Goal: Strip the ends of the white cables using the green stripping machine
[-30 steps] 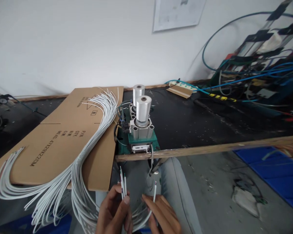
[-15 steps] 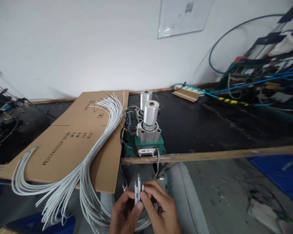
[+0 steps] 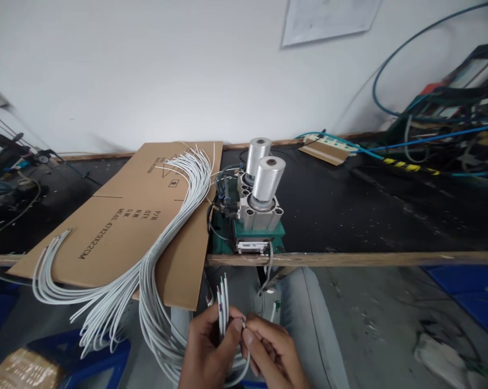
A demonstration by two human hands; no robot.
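Head view: my left hand (image 3: 209, 346) pinches several white cables (image 3: 223, 305) upright below the table (image 3: 369, 259)'s front edge, probably so their tips stand clear. My right hand (image 3: 274, 346)'s finger and thumb close on another cable (image 3: 247, 363) near its tip. The cable bundle (image 3: 146, 275) drapes over the cardboard (image 3: 106, 232)'s front edge, presumably to hang within reach.

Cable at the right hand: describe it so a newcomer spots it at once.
On the black table lies cardboard, with white cables running off its near edge. Below and right, the right hand pinches one cable near its tip. It curves, while the left hand's upright cables are nearly straight, close together.
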